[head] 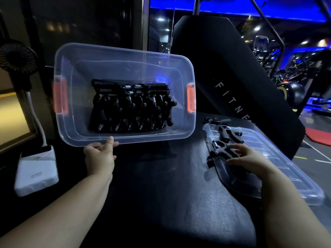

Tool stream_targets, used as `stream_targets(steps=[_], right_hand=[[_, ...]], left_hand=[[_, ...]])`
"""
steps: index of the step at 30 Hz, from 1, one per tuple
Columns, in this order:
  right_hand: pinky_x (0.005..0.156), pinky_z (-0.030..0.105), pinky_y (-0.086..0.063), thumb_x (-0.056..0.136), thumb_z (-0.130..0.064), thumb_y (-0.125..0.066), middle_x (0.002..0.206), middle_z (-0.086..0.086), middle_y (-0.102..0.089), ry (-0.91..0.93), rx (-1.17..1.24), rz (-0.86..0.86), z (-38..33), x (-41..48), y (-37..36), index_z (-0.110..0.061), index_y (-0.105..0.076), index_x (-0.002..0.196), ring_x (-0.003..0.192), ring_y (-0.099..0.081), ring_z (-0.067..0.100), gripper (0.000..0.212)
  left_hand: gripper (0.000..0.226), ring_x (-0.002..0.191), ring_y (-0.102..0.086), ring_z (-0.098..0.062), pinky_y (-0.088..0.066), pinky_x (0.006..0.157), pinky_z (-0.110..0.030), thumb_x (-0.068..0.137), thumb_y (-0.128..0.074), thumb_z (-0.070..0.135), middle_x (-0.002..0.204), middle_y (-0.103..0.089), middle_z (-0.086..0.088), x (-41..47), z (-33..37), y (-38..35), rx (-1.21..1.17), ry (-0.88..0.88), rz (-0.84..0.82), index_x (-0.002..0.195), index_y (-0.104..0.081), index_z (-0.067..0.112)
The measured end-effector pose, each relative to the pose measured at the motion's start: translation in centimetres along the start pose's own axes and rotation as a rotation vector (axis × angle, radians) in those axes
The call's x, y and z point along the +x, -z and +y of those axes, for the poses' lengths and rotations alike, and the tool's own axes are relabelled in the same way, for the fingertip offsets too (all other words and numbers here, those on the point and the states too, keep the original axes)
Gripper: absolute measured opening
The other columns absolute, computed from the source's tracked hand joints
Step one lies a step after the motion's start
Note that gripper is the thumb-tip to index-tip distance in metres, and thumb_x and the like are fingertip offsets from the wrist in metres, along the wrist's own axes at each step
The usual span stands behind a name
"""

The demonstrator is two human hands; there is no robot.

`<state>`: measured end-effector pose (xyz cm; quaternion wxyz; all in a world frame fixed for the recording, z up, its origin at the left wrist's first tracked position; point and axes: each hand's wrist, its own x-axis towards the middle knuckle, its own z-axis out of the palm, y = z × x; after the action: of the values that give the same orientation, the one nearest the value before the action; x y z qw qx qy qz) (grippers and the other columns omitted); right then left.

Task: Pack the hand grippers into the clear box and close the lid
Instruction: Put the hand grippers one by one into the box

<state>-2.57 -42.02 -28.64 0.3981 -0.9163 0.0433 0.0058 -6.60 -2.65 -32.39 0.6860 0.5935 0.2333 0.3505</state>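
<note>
Hand grippers, black plastic with coiled steel springs, lie stacked in rows inside the clear box, a see-through tub with orange latches. The left hand pinches its near rim and holds it tilted. The right hand closes thumb and fingers on a loose gripper lying on the ribbed clear lid; beyond it a padded black backrest reads "FITNE".

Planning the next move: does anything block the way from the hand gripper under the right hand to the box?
Nothing visible does. Between the hand gripper on the lid and the clear box lies only bare black pad; the box is open.
</note>
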Motion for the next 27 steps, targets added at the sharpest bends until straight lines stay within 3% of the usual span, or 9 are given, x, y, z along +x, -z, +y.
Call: stream_targets(steps=[1,3,5,6,8,11,19,23,27], right_hand=[[0.094,0.036,-0.049,0.069,-0.025,-0.085,0.122,0.007,-0.059,-0.002,-0.014,0.003,-0.1,-0.2,-0.1,-0.036,-0.06,0.116,0.107,-0.057,0.02,0.054],[0.095,0.041,-0.049,0.055,-0.061,-0.083,0.118,0.001,-0.064,-0.006,-0.071,0.048,-0.4,-0.6,-0.5,-0.044,-0.06,0.106,0.106,-0.061,0.019,0.058],[0.099,0.047,-0.045,0.034,-0.094,-0.061,0.114,-0.006,-0.066,-0.005,-0.161,0.117,-0.4,-0.3,-1.0,-0.045,-0.06,0.098,0.107,-0.061,0.017,0.08],[0.1,0.048,-0.042,0.033,-0.099,-0.051,0.114,-0.008,-0.065,0.0,-0.252,0.138,-0.9,-0.4,-1.4,-0.044,-0.06,0.101,0.108,-0.059,0.018,0.088],[0.103,0.048,-0.037,0.045,-0.098,-0.043,0.118,-0.007,-0.063,0.003,-0.445,0.184,-2.0,-0.6,-2.0,-0.041,-0.057,0.118,0.115,-0.055,0.021,0.093],[0.101,0.049,-0.032,0.06,-0.09,-0.048,0.125,-0.002,-0.059,0.012,-0.621,0.237,-3.4,-1.2,-3.1,-0.043,-0.049,0.128,0.122,-0.05,0.025,0.084],[0.1,0.049,-0.032,0.07,-0.089,-0.035,0.122,0.005,-0.061,-0.004,-0.771,0.314,-3.7,-0.8,-4.9,-0.04,-0.043,0.134,0.119,-0.051,0.029,0.081],[0.086,0.039,-0.045,0.079,-0.08,-0.036,0.114,0.009,-0.064,0.053,-0.79,0.299,-4.0,-0.9,-5.0,-0.036,-0.043,0.132,0.108,-0.057,0.031,0.069],[0.072,0.036,-0.04,0.088,-0.06,-0.037,0.108,0.01,-0.066,0.112,-0.824,0.271,-4.6,-0.9,-5.2,-0.025,-0.045,0.12,0.101,-0.06,0.03,0.048]], left_hand=[[0.034,0.093,-0.065,-0.011,-0.045,0.061,-0.023,0.094,-0.058,0.032,0.081,-0.07,0.007,0.0,0.0,0.0,-0.001,0.001,0.0,0.11,-0.038,0.009],[0.034,0.092,-0.064,-0.011,-0.045,0.061,-0.022,0.095,-0.057,0.032,0.08,-0.069,0.007,0.0,0.1,-0.1,-0.003,0.002,0.0,0.11,-0.037,0.01],[0.033,0.092,-0.064,-0.011,-0.045,0.061,-0.022,0.095,-0.057,0.032,0.08,-0.069,0.007,0.0,0.1,-0.1,-0.008,0.002,-0.001,0.109,-0.036,0.01],[0.033,0.092,-0.064,-0.011,-0.045,0.061,-0.022,0.095,-0.057,0.032,0.08,-0.069,0.007,0.0,0.1,-0.1,-0.011,0.003,-0.002,0.109,-0.036,0.01],[0.033,0.09,-0.064,-0.01,-0.045,0.061,-0.022,0.095,-0.057,0.032,0.08,-0.069,0.007,-0.1,0.1,-0.1,-0.01,0.003,-0.003,0.109,-0.037,0.01],[0.032,0.086,-0.063,-0.007,-0.044,0.061,-0.022,0.095,-0.057,0.032,0.08,-0.069,0.007,-0.2,0.2,-0.1,-0.014,0.002,-0.004,0.108,-0.036,0.011],[0.033,0.082,-0.061,-0.003,-0.045,0.062,-0.023,0.094,-0.057,0.033,0.08,-0.069,0.007,-0.2,0.2,0.0,-0.007,0.012,-0.007,0.109,-0.036,0.012],[0.033,0.083,-0.061,-0.003,-0.044,0.061,-0.022,0.094,-0.058,0.032,0.081,-0.069,0.008,-0.2,0.4,0.1,-0.011,0.016,-0.012,0.109,-0.036,0.012],[0.032,0.078,-0.06,-0.001,-0.045,0.062,-0.023,0.094,-0.058,0.032,0.08,-0.069,0.008,-0.4,0.5,0.2,-0.006,0.023,-0.011,0.108,-0.037,0.012]])
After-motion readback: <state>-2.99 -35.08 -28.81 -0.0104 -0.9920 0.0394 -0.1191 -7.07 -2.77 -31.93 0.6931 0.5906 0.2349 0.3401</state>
